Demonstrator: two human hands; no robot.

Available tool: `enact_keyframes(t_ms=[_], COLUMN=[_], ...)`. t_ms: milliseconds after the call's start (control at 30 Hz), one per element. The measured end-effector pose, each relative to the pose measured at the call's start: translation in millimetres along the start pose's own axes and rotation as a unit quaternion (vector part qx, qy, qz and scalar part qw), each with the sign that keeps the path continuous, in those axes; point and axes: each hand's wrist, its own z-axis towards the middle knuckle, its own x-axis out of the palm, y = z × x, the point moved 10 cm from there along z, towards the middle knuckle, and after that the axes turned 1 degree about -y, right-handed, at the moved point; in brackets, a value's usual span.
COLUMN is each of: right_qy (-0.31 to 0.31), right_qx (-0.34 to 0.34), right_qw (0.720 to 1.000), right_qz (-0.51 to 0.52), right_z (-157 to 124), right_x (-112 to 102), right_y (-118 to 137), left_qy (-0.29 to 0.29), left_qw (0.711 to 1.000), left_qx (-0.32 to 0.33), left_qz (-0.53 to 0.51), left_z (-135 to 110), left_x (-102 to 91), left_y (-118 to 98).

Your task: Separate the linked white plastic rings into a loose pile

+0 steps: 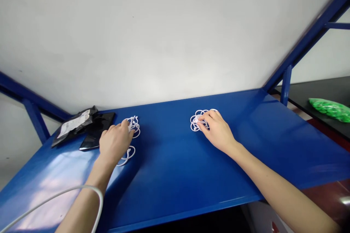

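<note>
On the left of the blue table, my left hand (116, 141) is closed with its fingertips at a small pile of white looped cords (135, 126). The back of the hand hides most of the fingers. A separate looped white cord (130, 151) lies nearer me, partly behind the wrist. Farther right, my right hand (218, 131) pinches with thumb and forefinger at a second pile of white looped cords (194, 123) lying flat. Small knobs or knots show on the loops. The hand covers that pile's right side.
A black plastic bag with a white label (75, 123) lies on a flat black item (94, 136) at the left. The blue table (175, 174) meets a pale wall. A grey-white cable (68, 190) arcs across my left forearm. A green bag (329, 109) rests on a dark surface.
</note>
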Motion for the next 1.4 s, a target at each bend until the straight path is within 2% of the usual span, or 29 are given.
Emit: enact_keyframes(t_ms=[133, 267, 333, 400, 467, 567, 633, 700, 800, 933, 1167, 1400], right_qy=[0.0, -0.024, -0.034, -0.031, -0.007, 0.049, 0.075, 0.082, 0.079, 0.078, 0.107, 0.138], right_qx=[-0.003, -0.027, -0.052, -0.079, -0.103, -0.128, -0.135, -0.137, -0.137, -0.123, -0.051, -0.057], right_qw=[1.0, 0.999, 0.998, 0.995, 0.99, 0.975, 0.965, 0.957, 0.953, 0.954, 0.944, 0.938], right_qz=[0.002, 0.015, 0.029, 0.056, 0.099, 0.174, 0.214, 0.241, 0.258, 0.262, 0.307, 0.312], right_z=[-2, -4, -6, -10, -15, -23, -27, -29, -30, -30, -28, -31], right_x=[3, -5, -8, -9, -5, 6, 12, 16, 16, 14, 18, 27], right_y=[4, 18, 29, 41, 54, 72, 78, 81, 81, 79, 70, 72], left_qy=[-0.019, -0.1, -0.162, -0.187, -0.147, -0.031, 0.029, 0.065, 0.079, 0.052, 0.041, 0.036], left_qw=[1.0, 0.994, 0.979, 0.949, 0.906, 0.832, 0.79, 0.767, 0.761, 0.77, 0.77, 0.784], left_qx=[0.012, 0.0, 0.021, 0.078, 0.138, 0.177, 0.184, 0.186, 0.175, 0.159, 0.163, 0.179], left_qz=[-0.012, -0.049, -0.121, -0.241, -0.373, -0.525, -0.584, -0.611, -0.62, -0.615, -0.616, -0.593], left_z=[-3, -7, -14, -23, -35, -54, -65, -74, -77, -73, -72, -73], left_x=[-5.3, -26.7, -42.3, -52.2, -51.9, -39.5, -31.5, -25.7, -19.5, -19.6, -22.5, -20.9], left_y=[-1, -4, -13, -31, -54, -90, -109, -121, -125, -118, -120, -125])
